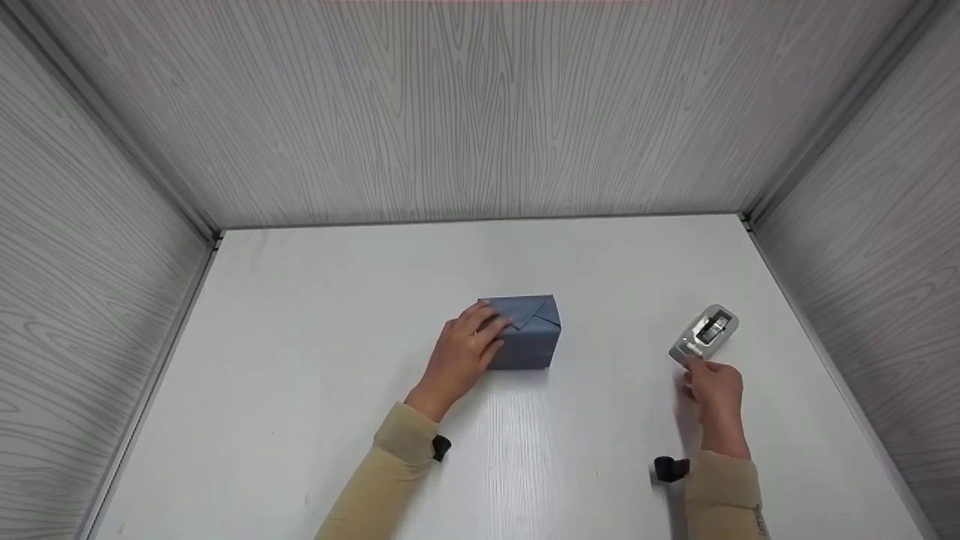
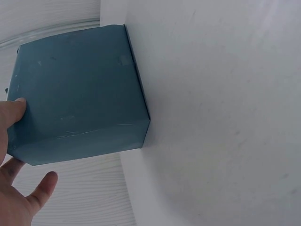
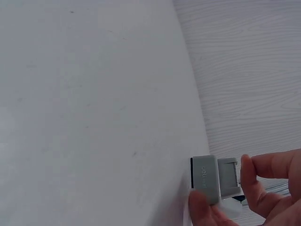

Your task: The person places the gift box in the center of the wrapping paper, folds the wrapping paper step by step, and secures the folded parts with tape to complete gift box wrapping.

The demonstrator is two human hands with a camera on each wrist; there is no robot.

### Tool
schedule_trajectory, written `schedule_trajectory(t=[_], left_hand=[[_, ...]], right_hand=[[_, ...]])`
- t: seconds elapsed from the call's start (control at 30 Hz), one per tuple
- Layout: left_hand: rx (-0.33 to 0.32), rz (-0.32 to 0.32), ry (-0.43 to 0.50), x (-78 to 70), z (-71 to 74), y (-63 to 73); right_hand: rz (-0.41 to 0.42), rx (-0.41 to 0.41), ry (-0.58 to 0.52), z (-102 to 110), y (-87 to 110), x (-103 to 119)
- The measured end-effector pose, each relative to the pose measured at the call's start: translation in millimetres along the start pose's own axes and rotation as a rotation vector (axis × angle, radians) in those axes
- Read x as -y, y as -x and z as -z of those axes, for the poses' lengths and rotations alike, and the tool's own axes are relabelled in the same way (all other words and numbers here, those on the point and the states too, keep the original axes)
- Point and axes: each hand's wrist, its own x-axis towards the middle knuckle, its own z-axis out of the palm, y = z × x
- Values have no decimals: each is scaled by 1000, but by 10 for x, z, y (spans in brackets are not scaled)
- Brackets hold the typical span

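Note:
A blue-grey wrapped box (image 1: 529, 348) with folded flaps on top sits on the white table. My left hand (image 1: 459, 352) holds it at its left upper edge, fingers spread over the top and one digit against the near face. In the left wrist view the box's (image 2: 80, 89) broad face fills much of the frame, and another digit stands apart from it. To the right, my right hand (image 1: 716, 386) grips the near end of a small grey tape dispenser (image 1: 705, 334). The dispenser (image 3: 207, 179), marked "deli", shows between thumb and fingers in the right wrist view.
The white tabletop (image 1: 300, 315) has a grey wood-grain panel (image 1: 480, 112) behind it. Similar panels stand along the left side (image 1: 82, 262) and right side (image 1: 862, 225). Black wrist-camera mounts (image 1: 670, 469) stick out beside both sleeves.

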Motion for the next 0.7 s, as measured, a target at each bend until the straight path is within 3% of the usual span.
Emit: schedule_trajectory(t=[0.3,0.7], left_hand=[[7,0,8,-2,6,-1],[-2,-4,3,6,-3,3]], right_hand=[[55,-52,2,-57,-26,-33],[102,-60,202,1,-62,-46]])
